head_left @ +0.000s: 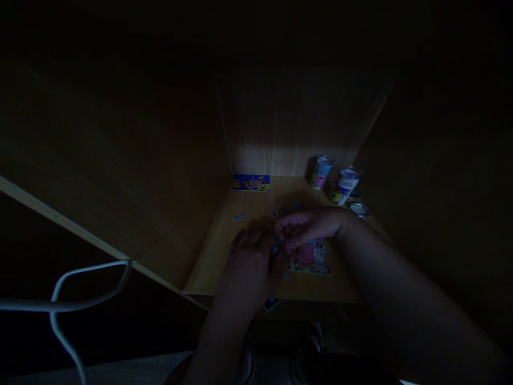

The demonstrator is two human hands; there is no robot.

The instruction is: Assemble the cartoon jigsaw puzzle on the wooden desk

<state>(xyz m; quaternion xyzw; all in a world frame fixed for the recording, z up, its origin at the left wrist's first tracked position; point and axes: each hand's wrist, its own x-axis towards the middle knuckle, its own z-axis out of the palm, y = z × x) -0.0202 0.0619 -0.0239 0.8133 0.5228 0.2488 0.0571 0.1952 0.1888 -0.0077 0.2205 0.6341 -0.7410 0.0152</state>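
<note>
A partly assembled jigsaw puzzle (310,259) with pink cartoon figures lies flat on the wooden shelf. My right hand (310,224) reaches over its upper left part, thumb and fingers pinched together; anything between the fingertips is too dark to make out. Left of the puzzle, my left hand (250,256) rests on the shelf with its fingers bent and its thumb apart, near the puzzle's left edge. Small loose puzzle pieces (274,249) lie between the two hands. Another loose piece (285,274) sits by the lower left edge, and several more lie beyond my right hand.
A few joined pieces (238,217) lie at the left. A cartoon picture card (250,183) is at the back. Two printed cans (321,172) stand back right, beside a round lid (359,209). Wooden panels (280,123) enclose the shelf. A white cable (92,303) hangs at left.
</note>
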